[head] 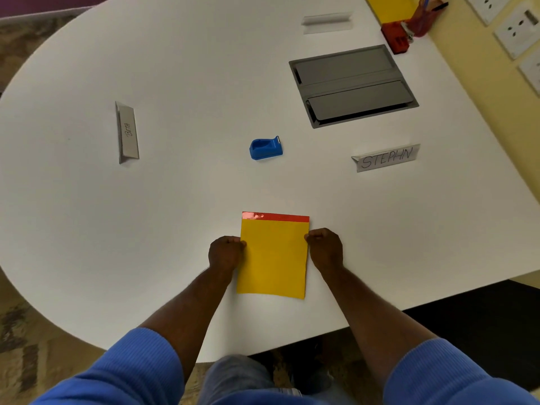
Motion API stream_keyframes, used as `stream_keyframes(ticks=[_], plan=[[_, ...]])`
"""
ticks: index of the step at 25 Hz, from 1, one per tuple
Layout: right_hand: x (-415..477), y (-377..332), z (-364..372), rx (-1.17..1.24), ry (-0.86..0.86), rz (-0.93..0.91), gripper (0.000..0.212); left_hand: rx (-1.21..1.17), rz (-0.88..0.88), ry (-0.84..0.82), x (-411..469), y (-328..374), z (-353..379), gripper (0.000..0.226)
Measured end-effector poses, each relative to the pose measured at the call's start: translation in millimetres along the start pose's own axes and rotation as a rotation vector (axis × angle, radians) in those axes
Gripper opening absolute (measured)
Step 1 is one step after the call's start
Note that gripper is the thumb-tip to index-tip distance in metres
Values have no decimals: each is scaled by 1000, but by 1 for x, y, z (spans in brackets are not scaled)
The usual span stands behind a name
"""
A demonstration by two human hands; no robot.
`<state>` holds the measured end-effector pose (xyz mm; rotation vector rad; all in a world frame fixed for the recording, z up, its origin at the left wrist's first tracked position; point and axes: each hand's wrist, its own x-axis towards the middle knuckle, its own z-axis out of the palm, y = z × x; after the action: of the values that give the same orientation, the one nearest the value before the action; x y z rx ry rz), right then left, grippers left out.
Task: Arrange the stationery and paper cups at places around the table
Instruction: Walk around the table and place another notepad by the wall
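A yellow notepad [273,255] with a red top strip lies flat on the white table [175,83], near its front edge. My left hand [225,253] grips its left side and my right hand [325,249] grips its right side, fingers curled at the edges. A small blue tape dispenser [265,148] stands beyond the pad, mid-table. At the far right corner sit another yellow pad [390,5], a red object [395,37] and a red mesh pen holder [423,17] with pens. No paper cups are in view.
Folded name cards stand around the table: "BETA" [127,132] at left, "STEPHN" [386,158] at right, one facing away [327,21] at the far end. A grey cable hatch [352,84] is set into the tabletop. A yellow wall with sockets [517,33] borders the right.
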<state>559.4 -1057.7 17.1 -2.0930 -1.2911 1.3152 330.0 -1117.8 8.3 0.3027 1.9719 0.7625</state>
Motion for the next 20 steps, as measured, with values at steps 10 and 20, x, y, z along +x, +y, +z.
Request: stream_keyframes(ticks=[10, 20], plan=[[-29, -8, -115, 73, -38, -369, 47, -246, 153, -73, -96, 32, 43, 13], [-40, 15, -306, 129, 65, -488, 34, -278, 394, -143, -247, 39, 168, 50]])
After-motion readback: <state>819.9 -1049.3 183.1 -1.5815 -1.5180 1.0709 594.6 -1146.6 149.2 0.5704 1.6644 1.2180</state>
